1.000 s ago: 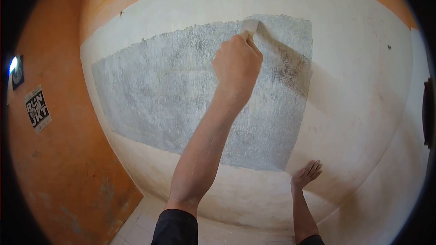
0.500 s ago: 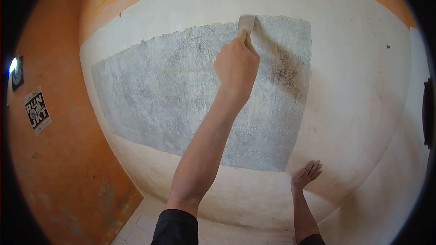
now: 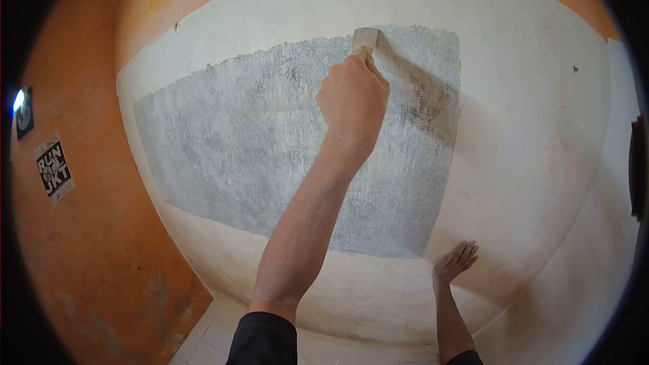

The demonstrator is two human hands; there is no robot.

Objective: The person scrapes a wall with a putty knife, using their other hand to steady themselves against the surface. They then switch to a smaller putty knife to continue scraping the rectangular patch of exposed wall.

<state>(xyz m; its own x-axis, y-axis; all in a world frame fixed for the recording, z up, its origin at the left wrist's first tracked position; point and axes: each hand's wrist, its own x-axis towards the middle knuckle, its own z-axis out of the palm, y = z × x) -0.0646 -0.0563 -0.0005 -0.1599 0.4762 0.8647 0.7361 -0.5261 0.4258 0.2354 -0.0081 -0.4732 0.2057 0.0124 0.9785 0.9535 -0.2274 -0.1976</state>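
The pale wall (image 3: 534, 101) fills most of the frame, its coat looking whole above, below and right of a broad grey patch (image 3: 236, 135). That patch, rough along its top edge, appears to be the worked part; the pale border looks unworked. The left hand (image 3: 353, 98), upper centre, is closed around a scraper (image 3: 366, 38), its blade at the patch's upper edge. The right hand (image 3: 455, 261), lower right, is spread on the wall, holding nothing visible. The fist hides most of the handle, and firm blade contact is hard to confirm. A dark object (image 3: 637, 169) is cut off at the right edge.
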